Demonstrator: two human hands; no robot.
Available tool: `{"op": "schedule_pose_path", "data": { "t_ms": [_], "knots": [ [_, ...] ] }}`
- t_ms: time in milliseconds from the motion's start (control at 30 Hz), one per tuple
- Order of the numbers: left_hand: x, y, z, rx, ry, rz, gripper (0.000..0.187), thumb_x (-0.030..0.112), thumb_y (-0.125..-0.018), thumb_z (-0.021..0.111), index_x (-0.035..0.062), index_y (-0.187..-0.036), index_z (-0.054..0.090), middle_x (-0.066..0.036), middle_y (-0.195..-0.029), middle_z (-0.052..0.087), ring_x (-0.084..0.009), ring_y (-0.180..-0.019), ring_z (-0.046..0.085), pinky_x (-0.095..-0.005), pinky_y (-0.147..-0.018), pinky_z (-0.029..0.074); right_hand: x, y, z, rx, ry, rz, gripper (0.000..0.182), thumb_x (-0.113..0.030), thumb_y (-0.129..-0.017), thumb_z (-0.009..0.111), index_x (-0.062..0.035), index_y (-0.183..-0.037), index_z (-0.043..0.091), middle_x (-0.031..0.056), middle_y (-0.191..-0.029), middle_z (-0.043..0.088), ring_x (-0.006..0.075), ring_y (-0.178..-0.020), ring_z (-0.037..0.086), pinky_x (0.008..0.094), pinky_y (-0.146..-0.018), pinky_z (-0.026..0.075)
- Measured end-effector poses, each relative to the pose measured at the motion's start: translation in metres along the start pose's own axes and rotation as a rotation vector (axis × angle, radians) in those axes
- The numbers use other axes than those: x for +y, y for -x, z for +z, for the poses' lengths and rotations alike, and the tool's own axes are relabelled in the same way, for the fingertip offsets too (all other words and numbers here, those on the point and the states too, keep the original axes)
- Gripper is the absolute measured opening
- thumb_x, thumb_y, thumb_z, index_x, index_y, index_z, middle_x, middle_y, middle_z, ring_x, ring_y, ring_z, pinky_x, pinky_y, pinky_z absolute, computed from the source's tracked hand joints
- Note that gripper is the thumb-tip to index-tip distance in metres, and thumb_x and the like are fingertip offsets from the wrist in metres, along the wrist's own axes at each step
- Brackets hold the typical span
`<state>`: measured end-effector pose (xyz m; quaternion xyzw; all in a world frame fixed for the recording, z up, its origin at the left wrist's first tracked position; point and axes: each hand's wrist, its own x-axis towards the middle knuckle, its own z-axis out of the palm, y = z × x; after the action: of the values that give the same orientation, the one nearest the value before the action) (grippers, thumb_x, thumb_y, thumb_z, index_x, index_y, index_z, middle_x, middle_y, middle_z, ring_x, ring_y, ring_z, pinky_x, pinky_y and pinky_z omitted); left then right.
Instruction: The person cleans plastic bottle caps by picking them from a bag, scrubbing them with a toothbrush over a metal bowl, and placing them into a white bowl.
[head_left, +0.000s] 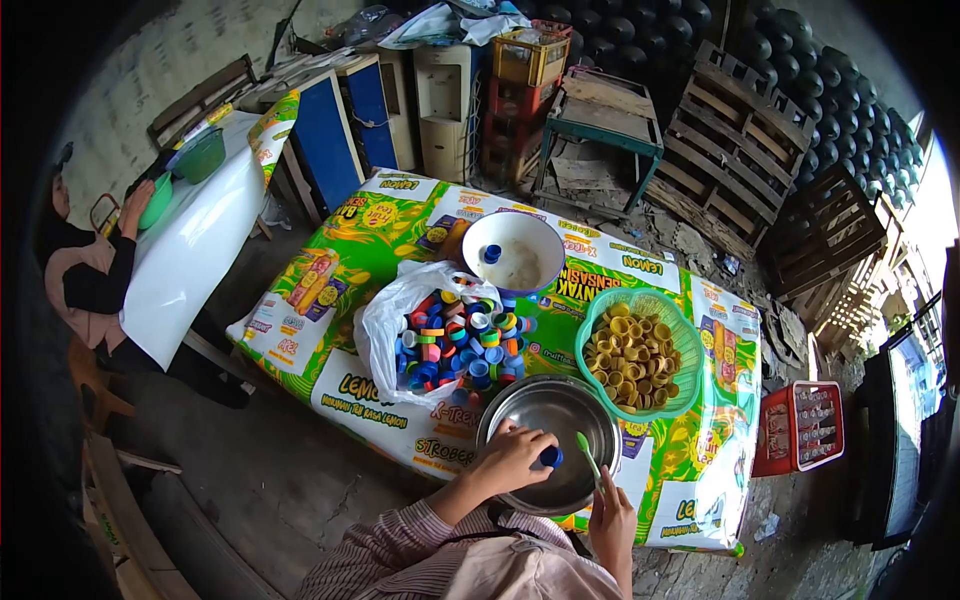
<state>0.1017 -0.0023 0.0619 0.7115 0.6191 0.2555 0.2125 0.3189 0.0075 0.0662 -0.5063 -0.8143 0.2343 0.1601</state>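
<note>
My left hand (513, 458) is closed on a dark blue bottle cap (551, 457) over the steel bowl (500, 400). In my right hand (611, 508) is a light green toothbrush (588, 452), its head pointing into the same bowl. Beyond the bowl, a white plastic bag (378, 335) lies open around many coloured caps (465, 340). A green basket (686, 350) at the right holds yellow-brown caps (630, 355). The white basin (540, 240) behind has one blue cap (491, 254) in it.
The table wears a green and white printed cover (380, 425). At the left, a person (95, 255) sits by another table (190, 240) with green basins. A red crate (800, 427) stands on the floor at the right, and wooden pallets (735, 140) lean behind.
</note>
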Motion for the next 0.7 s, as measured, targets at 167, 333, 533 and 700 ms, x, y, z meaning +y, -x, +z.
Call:
{"op": "schedule_pose_path", "data": {
  "t_ms": [167, 333, 533, 700],
  "knots": [
    [-0.015, 0.0, -0.001, -0.256, 0.023, -0.032, 0.037, 0.016, -0.065, 0.068, 0.0078, -0.095, 0.047, -0.006, -0.089, 0.059, -0.0203, -0.087, 0.059, -0.0376, -0.082, 0.038, 0.006, 0.005, 0.009, 0.128, -0.11, -0.029, 0.039, -0.007, -0.084, 0.051, -0.0069, -0.123, 0.047, 0.0196, -0.087, 0.06, 0.0349, -0.068, 0.059, 0.041, -0.055, 0.047],
    [-0.047, -0.046, -0.031, -0.283, 0.597, 0.025, 0.039, 0.004, -0.064, 0.069, 0.0045, -0.094, 0.045, -0.003, -0.09, 0.057, -0.0115, -0.082, 0.056, -0.0282, -0.073, 0.045, 0.006, 0.007, 0.014, 0.076, -0.087, -0.012, 0.039, -0.01, -0.084, 0.05, -0.0079, -0.123, 0.047, 0.0174, -0.088, 0.061, 0.0339, -0.07, 0.06, 0.04, -0.057, 0.047],
    [-0.141, -0.16, -0.069, 0.2, 0.876, -0.109, 0.059, 0.002, -0.071, 0.07, 0.003, -0.118, 0.034, -0.012, -0.114, 0.049, -0.018, -0.098, 0.058, -0.0284, -0.079, 0.049, -0.004, 0.015, 0.006, 0.068, -0.131, 0.074, 0.038, -0.009, -0.084, 0.051, -0.0067, -0.122, 0.048, 0.0195, -0.087, 0.061, 0.0352, -0.069, 0.059, 0.0411, -0.059, 0.047],
    [-0.129, -0.148, -0.062, 0.265, 0.624, -0.378, 0.106, 0.017, -0.072, 0.072, 0.0052, -0.136, -0.012, -0.027, -0.134, 0.022, -0.0257, -0.108, 0.052, -0.033, -0.081, 0.049, 0.004, 0.02, 0.015, 0.119, -0.089, 0.055, 0.037, -0.011, -0.084, 0.051, -0.0098, -0.122, 0.049, 0.019, -0.089, 0.061, 0.0357, -0.071, 0.06, 0.0422, -0.058, 0.048]
  ]
}}
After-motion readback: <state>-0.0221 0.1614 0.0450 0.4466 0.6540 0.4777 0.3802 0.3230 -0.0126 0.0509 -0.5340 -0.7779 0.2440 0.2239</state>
